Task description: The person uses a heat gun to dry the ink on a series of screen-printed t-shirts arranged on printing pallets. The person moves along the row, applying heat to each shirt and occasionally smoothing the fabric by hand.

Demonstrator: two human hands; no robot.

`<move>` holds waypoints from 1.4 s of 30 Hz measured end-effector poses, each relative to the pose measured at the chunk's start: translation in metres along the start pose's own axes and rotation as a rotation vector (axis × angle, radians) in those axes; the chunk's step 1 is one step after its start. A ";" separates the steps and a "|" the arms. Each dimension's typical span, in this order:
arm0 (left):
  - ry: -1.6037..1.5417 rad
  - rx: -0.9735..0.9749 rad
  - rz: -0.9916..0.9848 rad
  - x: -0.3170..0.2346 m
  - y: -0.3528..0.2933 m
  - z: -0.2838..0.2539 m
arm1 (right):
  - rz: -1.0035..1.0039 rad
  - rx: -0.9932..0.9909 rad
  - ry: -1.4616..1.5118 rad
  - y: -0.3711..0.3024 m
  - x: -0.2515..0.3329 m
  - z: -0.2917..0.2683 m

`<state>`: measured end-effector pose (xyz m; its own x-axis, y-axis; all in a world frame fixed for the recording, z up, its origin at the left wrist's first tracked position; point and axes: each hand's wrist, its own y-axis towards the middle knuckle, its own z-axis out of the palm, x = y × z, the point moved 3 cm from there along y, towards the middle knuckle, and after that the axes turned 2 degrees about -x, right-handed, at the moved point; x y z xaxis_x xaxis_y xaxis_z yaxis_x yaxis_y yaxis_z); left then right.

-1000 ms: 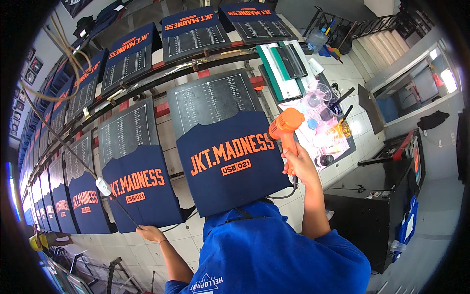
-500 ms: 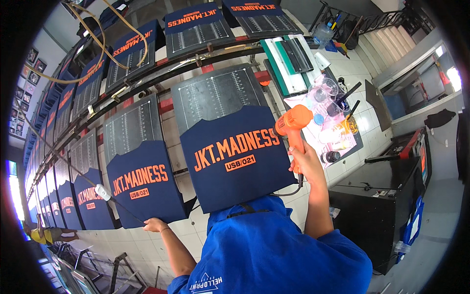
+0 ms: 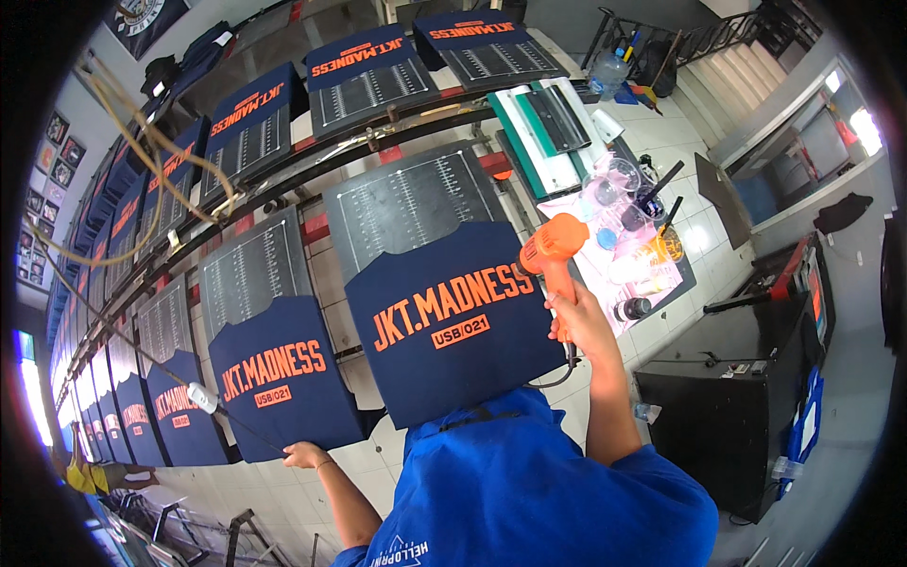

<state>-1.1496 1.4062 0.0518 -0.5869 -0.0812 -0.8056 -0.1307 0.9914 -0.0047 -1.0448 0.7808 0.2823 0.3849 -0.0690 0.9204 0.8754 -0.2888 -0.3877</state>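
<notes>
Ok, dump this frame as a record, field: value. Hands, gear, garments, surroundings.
right hand: grips an orange heat gun by its handle
heat gun nozzle: near the end of the orange lettering; contact can't be told
left hand: closed on a dark cord
nearest garment: navy, spread over a dark board with white scale marks
next garment: navy, same style, to the left; left hand at its lower edge
right side: clear cups on a pink-covered surface

The right grip [image 3: 578, 324] curls closed ahead of its forearm [image 3: 611, 416], while the left grip [image 3: 305, 455] reaches forward and outward.
</notes>
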 end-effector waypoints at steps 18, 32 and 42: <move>-0.042 -0.032 -0.020 0.012 0.008 0.004 | -0.004 0.041 -0.007 -0.006 0.005 -0.002; -0.088 0.098 -0.155 0.009 0.001 0.000 | 0.009 0.062 0.044 -0.008 0.004 -0.001; -0.067 0.135 -0.093 0.015 0.008 0.003 | -0.062 -0.026 -0.009 -0.010 0.000 0.004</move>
<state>-1.1570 1.4130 0.0377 -0.5218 -0.1701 -0.8360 -0.0707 0.9852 -0.1563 -1.0522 0.7876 0.2863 0.3326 -0.0416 0.9421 0.8898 -0.3172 -0.3281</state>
